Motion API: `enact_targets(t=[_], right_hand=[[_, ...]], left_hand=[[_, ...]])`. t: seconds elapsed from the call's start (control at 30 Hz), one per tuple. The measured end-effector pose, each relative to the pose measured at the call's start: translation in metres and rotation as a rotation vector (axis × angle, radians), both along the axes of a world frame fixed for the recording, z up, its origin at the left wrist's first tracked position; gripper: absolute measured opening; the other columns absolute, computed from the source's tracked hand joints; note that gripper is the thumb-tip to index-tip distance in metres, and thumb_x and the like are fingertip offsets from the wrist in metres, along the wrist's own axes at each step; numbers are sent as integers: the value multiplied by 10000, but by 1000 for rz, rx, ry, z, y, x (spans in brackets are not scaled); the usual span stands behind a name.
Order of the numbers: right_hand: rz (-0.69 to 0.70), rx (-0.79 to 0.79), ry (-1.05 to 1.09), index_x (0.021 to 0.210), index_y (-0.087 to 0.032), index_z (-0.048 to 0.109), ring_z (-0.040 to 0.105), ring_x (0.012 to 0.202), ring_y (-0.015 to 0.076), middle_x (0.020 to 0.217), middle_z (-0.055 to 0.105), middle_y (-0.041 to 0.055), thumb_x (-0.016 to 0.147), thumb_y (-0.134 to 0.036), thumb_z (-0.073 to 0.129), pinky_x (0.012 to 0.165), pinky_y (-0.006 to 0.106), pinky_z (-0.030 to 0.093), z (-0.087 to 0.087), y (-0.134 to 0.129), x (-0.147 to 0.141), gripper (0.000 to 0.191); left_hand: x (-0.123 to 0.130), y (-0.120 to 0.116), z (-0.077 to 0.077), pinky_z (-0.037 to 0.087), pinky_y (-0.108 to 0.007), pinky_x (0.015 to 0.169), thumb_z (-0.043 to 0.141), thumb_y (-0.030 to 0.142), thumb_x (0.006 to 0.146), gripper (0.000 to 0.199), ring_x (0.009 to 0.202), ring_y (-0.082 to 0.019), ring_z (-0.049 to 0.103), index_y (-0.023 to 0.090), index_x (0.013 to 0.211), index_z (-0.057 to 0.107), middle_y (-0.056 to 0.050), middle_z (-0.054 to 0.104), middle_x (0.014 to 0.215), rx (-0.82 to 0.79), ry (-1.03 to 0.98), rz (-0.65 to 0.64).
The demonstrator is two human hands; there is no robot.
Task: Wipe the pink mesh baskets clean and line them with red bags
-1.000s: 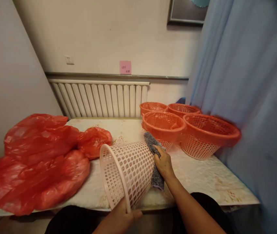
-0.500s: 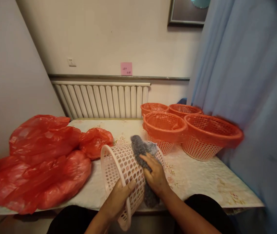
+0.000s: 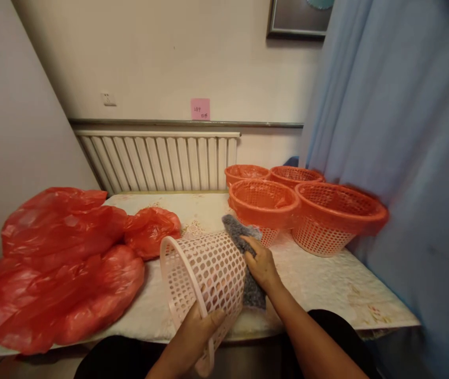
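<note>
A pale pink perforated plastic basket (image 3: pixel 220 263) lies tipped on its side over the table's front edge, its open mouth toward the left. My left hand (image 3: pixel 197 332) grips its rim, thumb outside and the other fingers hidden inside. A grey fluffy cloth (image 3: pixel 254 284) is pressed against the basket's base end by my right hand (image 3: pixel 262 263), whose fingers are closed on it. The cloth's top end sticks up above the basket and its lower end hangs down below my hand.
Several baskets lined with red bags (image 3: pixel 263 202) stand at the back right, beside a blue curtain (image 3: pixel 378 131). Red plastic bags (image 3: pixel 70 273) are heaped on the left of the cloth-covered table (image 3: pixel 327 295). A radiator (image 3: pixel 161 160) is behind the table.
My right hand and the grey cloth have slid from the basket's side rightward to its base end. My left hand keeps its hold on the rim. The view has shifted slightly.
</note>
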State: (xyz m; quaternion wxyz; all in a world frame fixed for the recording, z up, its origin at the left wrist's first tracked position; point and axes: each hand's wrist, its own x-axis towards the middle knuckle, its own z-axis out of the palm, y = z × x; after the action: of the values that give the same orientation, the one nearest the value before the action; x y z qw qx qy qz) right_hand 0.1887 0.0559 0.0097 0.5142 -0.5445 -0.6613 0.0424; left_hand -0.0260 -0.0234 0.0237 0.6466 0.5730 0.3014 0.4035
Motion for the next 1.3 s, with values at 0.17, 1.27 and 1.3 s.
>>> enact_targets(t=[0.17,1.27,1.3], right_hand=[[-146,-4,53,1200,-190,638,588,1161,244,1202,658,83,729,-95,446,1040,465,434,-12,7,10,517],[-63,20,-34,1218,-143,626,543,1223,250,1267,616,114,743,-101,430,1077,450,400,-11,1,-6,516],[-65,18,-39,1220,-134,625,541,1225,253,1270,614,122,742,-98,428,1078,449,399,-11,1,-6,518]], left_hand=[[-3,-2,-9,191,-518,1165,648,466,787,662,1333,-341,414,176,1362,493,-133,560,1370,77,105,29],[1,1,10,277,-548,1120,665,532,761,750,1279,-375,480,160,1381,464,-155,612,1308,-133,-103,29],[4,1,14,283,-544,1118,651,525,777,741,1279,-366,485,158,1389,450,-161,599,1323,-175,-166,52]])
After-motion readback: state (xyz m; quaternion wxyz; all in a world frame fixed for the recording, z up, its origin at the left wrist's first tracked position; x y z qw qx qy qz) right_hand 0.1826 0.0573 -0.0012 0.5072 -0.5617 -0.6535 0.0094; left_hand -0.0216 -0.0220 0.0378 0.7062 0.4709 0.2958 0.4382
